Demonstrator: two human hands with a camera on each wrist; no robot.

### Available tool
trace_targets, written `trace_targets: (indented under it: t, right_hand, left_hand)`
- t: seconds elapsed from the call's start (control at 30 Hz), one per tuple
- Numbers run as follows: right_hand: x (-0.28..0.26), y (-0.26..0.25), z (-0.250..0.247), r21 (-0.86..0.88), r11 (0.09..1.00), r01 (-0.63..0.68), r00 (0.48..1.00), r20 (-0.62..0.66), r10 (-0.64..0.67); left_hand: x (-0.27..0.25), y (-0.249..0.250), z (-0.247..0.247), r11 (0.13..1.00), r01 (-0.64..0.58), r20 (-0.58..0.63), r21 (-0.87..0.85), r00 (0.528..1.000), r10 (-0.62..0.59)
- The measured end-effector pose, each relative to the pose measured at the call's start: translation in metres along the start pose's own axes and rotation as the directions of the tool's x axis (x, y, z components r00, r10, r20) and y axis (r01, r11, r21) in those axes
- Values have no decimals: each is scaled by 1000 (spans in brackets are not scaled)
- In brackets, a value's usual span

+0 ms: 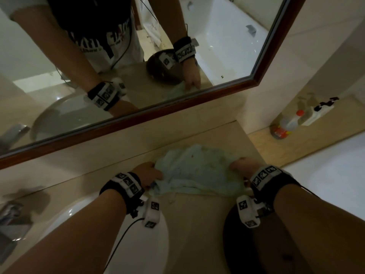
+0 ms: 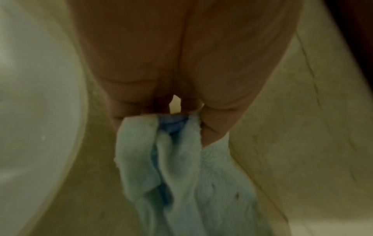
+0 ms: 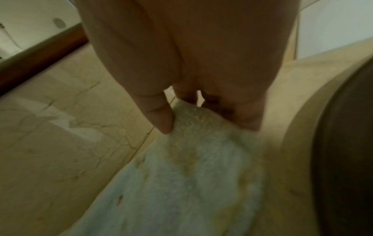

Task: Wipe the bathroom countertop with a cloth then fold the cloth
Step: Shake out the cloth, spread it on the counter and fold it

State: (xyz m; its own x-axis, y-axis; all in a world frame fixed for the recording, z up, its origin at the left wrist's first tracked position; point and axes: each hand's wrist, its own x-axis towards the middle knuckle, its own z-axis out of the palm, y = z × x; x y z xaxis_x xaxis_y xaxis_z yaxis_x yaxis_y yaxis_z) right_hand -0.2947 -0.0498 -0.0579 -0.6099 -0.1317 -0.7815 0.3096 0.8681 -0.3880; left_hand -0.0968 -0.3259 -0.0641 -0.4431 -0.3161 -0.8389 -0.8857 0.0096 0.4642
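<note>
A pale, stained cloth (image 1: 197,171) lies rumpled on the beige marble countertop (image 1: 197,224), between my two hands. My left hand (image 1: 150,174) pinches its left end, where the bunched cloth (image 2: 181,167) shows a blue edge under my fingers. My right hand (image 1: 242,167) pinches the right end; in the right wrist view the thumb and fingers close on the yellowed corner of the cloth (image 3: 201,159). The cloth hangs slightly lifted at both ends and rests on the counter behind.
A white sink basin (image 1: 83,224) sits at the left with a chrome tap (image 1: 9,220). A dark round object (image 1: 256,244) lies under my right forearm. A wood-framed mirror (image 1: 138,119) runs along the back. A bottle (image 1: 286,125) stands on the right ledge beside the bathtub (image 1: 335,175).
</note>
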Motion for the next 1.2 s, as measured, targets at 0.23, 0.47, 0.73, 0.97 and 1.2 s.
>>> trace_targets:
  t: [0.23,0.47,0.73,0.97,1.2]
  right_hand:
    - [-24,7,-14,-17,995,96,995,-39,-96]
    - [-19,22,-12,-160,976,147,989,-4,-149]
    - [-32,27,-27,118,991,69,977,193,-91]
    - [-23,16,-16,24,988,151,978,145,-152]
    - [-92,-45,23,343,916,210,933,210,-293]
  left_hand:
    - [-23,-6,-5,967,5,107,-254,994,23]
    - [-6,-4,8,966,39,-56,-254,997,-55]
    - [-4,-3,8,992,-111,-358,-58,930,83]
    - [31,-35,4,977,-107,-133,-182,988,84]
    - [-17,-26,4,912,-120,37,-393,989,146]
